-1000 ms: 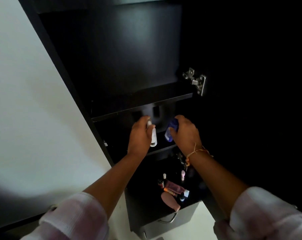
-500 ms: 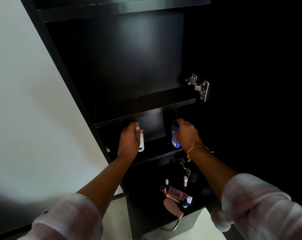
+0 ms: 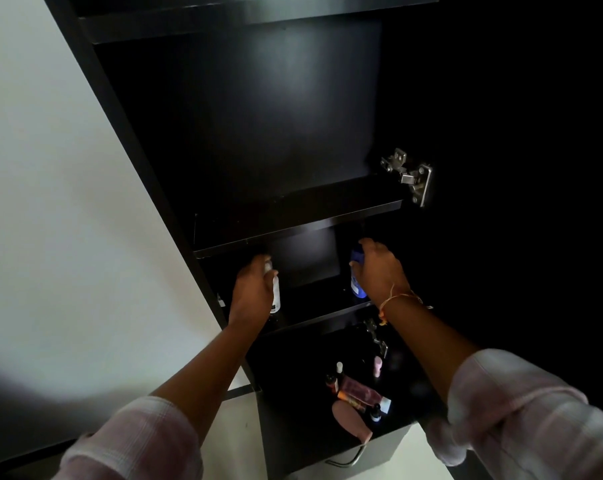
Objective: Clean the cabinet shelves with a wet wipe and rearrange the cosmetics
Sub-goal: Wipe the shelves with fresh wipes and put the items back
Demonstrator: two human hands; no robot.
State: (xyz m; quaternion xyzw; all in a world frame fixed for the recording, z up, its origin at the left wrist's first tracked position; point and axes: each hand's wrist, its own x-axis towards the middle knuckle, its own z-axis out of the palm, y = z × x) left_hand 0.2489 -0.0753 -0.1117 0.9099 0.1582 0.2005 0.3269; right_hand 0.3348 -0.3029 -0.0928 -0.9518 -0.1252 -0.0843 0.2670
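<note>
I face a tall black cabinet with dark shelves. My left hand (image 3: pixel 252 292) grips a slim white bottle (image 3: pixel 275 292) standing upright at the left end of the lower shelf (image 3: pixel 322 315). At the right end of that shelf, my right hand (image 3: pixel 379 271) grips a blue bottle (image 3: pixel 357 284), also upright. The shelf above (image 3: pixel 293 225) holds nothing I can see. No wet wipe is visible.
Below the shelves, a surface above a drawer with a metal handle (image 3: pixel 348 459) holds several cosmetics: a pink tube (image 3: pixel 350 422), a dark red tube (image 3: pixel 360 393) and small bottles (image 3: pixel 377 366). A metal hinge (image 3: pixel 409 174) juts out at the right. A white wall lies left.
Both hands have spread apart along the lower shelf, the left bottle going left, the blue one right and deeper in. The bottles now stand upright on the shelf.
</note>
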